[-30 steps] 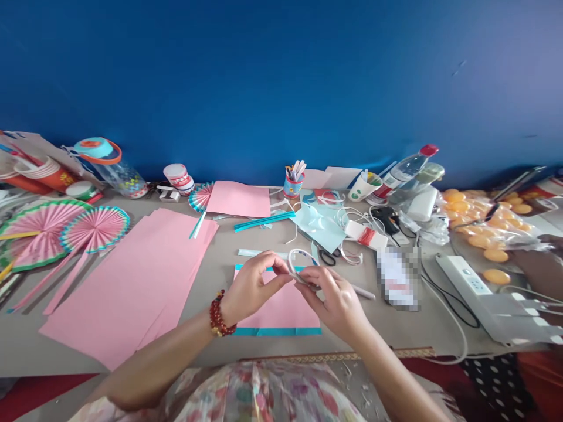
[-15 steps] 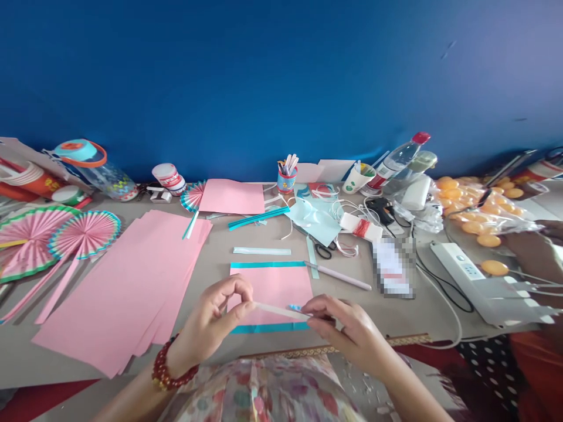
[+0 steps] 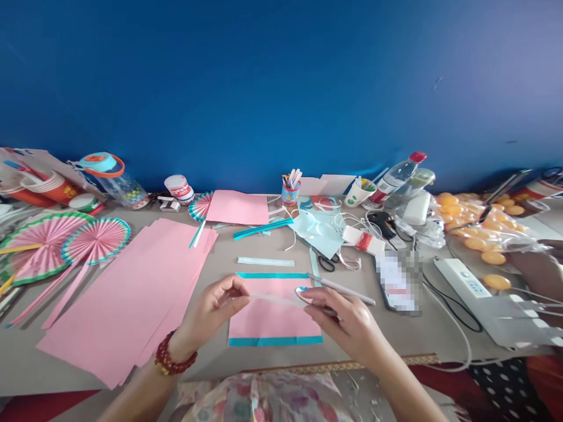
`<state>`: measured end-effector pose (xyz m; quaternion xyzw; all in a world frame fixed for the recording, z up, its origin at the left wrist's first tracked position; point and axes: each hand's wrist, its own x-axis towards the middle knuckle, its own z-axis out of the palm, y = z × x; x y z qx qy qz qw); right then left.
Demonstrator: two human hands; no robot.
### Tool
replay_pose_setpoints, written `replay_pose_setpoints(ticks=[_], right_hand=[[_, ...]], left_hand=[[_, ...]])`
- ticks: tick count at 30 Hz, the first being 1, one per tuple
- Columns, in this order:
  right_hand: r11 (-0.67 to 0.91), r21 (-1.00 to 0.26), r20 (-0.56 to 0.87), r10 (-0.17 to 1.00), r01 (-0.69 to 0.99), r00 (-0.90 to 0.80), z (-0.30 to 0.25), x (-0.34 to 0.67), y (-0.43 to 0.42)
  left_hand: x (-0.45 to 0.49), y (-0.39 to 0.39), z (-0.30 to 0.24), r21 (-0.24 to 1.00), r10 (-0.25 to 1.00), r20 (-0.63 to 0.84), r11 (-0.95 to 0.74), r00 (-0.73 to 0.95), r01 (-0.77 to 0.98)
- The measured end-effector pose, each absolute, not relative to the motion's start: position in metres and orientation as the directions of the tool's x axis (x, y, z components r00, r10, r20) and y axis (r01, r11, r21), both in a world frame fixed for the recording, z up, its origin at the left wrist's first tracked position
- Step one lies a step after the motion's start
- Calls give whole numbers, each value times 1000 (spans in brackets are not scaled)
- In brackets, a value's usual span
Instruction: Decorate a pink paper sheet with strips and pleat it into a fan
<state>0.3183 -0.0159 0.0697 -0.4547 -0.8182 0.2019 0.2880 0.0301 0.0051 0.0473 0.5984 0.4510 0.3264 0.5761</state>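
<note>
Raised from near the close edge of a small pink sheet to over its farther half since half a second ago, a pale strip hangs between two bare hands; the left hand pinches one end, thumb and forefinger together; the right hand is closed on what looks like a tape roll, its white rim and blue print partly hidden by fingers. Neither hand appears to hold the sheet down, so a tug or brush could slide it askew; should the strip be sticky, as its look suggests, slack would let it twist or cling to itself, and a tilted wrist could set it crooked; the slim tool, its tip by the sheet's far right corner, might be knocked by the right hand. The strip is thin, translucent and nearly flat; the sheet is matte paper, lightly creased, with a blue band along its near edge and another along its far edge; beyond lies a glossy, straight-edged strip; to the left, large smooth pink sheets overlap near a round, pleated fan trimmed in blue.
</note>
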Motion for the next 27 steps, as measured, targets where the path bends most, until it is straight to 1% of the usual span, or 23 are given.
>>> replay_pose_setpoints(ticks=[1, 3, 5, 7, 9, 11, 13, 15, 16, 18, 20, 22, 24, 27], right_hand=[[539, -545, 329, 842, 642, -428, 73, 320, -15], [619, -406, 414, 780, 673, -468, 78, 324, -12], [685, -247, 473, 702, 685, -532, 82, 326, -9], [714, -124, 498, 646, 689, -579, 83, 329, -5], [713, -62, 499, 628, 698, -597, 84, 334, -2], [707, -56, 501, 631, 705, -593, 87, 344, 0], [697, -72, 526, 635, 714, -567, 93, 356, 1], [667, -85, 571, 642, 740, -512, 101, 369, 0], [649, -91, 591, 646, 755, -483, 105, 375, -1], [624, -99, 622, 647, 775, -442, 111, 382, -4], [617, -95, 631, 644, 781, -432, 115, 386, -10], [619, -86, 621, 647, 781, -444, 117, 389, -16], [608, -86, 610, 659, 789, -441, 117, 392, -23], [563, -99, 617, 682, 821, -393, 114, 399, -32]], left_hand=[[33, 6, 45, 982, 911, -156, 101, 382, 161], [39, 9, 39, 979, 907, -179, 127, 381, 159], [44, 14, 33, 981, 919, -157, 104, 362, 161], [45, 24, 25, 982, 948, -112, 60, 299, 180], [42, 38, 18, 970, 981, -57, 10, 187, 242], [39, 54, 14, 913, 992, 55, -95, 112, 396], [44, 70, 14, 806, 961, 196, -270, 193, 526], [61, 83, 16, 676, 894, 270, -440, 357, 591], [75, 89, 17, 605, 846, 308, -528, 436, 596], [110, 101, 15, 448, 699, 308, -705, 645, 550], [146, 112, 10, 225, 467, 257, -880, 846, 418], [176, 123, 2, 164, 350, 224, -933, 910, 319], [195, 133, -5, 119, 293, 203, -954, 934, 274], [206, 143, -11, 78, 238, 179, -971, 955, 227]])
